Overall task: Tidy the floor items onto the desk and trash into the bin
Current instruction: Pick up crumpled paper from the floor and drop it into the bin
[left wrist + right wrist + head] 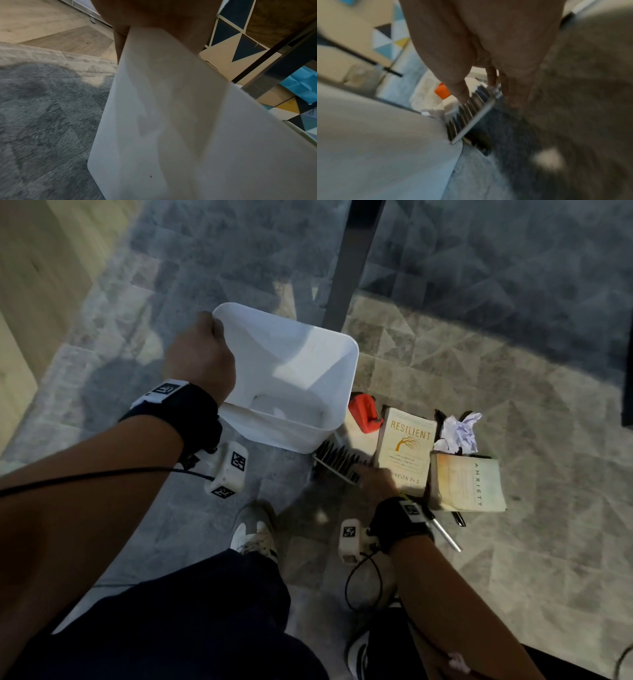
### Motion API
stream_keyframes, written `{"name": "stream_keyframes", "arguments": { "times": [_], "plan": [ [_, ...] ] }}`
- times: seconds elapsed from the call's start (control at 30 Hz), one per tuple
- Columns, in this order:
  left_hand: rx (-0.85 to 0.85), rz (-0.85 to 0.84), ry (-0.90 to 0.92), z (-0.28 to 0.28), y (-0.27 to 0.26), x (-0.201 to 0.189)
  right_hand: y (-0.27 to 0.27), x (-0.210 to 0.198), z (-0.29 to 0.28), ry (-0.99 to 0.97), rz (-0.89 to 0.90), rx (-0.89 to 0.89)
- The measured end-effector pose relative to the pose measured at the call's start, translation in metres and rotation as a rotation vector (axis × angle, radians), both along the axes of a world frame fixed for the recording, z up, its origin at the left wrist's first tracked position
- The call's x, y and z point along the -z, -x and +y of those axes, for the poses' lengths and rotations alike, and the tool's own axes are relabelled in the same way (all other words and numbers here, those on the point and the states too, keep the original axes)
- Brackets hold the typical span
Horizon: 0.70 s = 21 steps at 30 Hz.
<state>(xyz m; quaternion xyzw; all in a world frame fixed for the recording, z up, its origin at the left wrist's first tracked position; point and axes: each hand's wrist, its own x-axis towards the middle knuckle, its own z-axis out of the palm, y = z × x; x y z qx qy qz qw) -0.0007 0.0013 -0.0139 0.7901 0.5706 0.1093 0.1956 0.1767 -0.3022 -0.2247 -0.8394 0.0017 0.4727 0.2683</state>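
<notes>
1. The left hand point(202, 361) grips the left rim of the white bin point(291, 378), fingers curled over the edge; the left wrist view shows the bin wall point(171, 121) running down directly below the hand point(154, 13)
2. The bin is tilted, its opening facing up toward the head camera; it sits to the right of the left hand, over the grey patterned rug point(513, 405)
3. The right hand point(378, 479) reaches down to a finned metal block point(337, 465) lying just below the bin's lower right corner; in the right wrist view the thumb and fingers point(460, 93) pinch the block point(471, 115) at its near end
4. An orange tape dispenser point(365, 412) lies beyond the right hand, just beside the bin
5. A book titled RESILIENT point(406, 450) lies just right of the right hand, touching it
6. Crumpled white paper point(460, 433) lies beyond and right of that book
7. A book titled ANXIETY point(467, 482) lies right of the first, edges close together
8. Pens point(445, 530) lie at the near edges of the books, beside the right wrist
</notes>
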Motion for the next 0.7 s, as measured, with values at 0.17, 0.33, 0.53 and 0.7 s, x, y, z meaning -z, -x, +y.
{"name": "stream_keyframes", "arguments": {
  "times": [0.17,0.33,0.53,0.7],
  "plan": [
    [-0.021,0.003,-0.031,0.002,0.0,0.005,0.039,-0.006,0.013,-0.183,0.262,0.527],
    [0.003,-0.007,-0.031,0.003,0.002,0.005,0.031,-0.026,0.021,-0.177,0.231,0.785],
    [0.003,-0.003,-0.033,0.001,0.002,0.003,0.022,-0.094,0.014,-0.286,0.082,0.671],
    [-0.004,-0.004,-0.016,0.002,0.002,0.004,-0.017,-0.128,-0.018,-0.197,-0.38,0.526]
  ]
}}
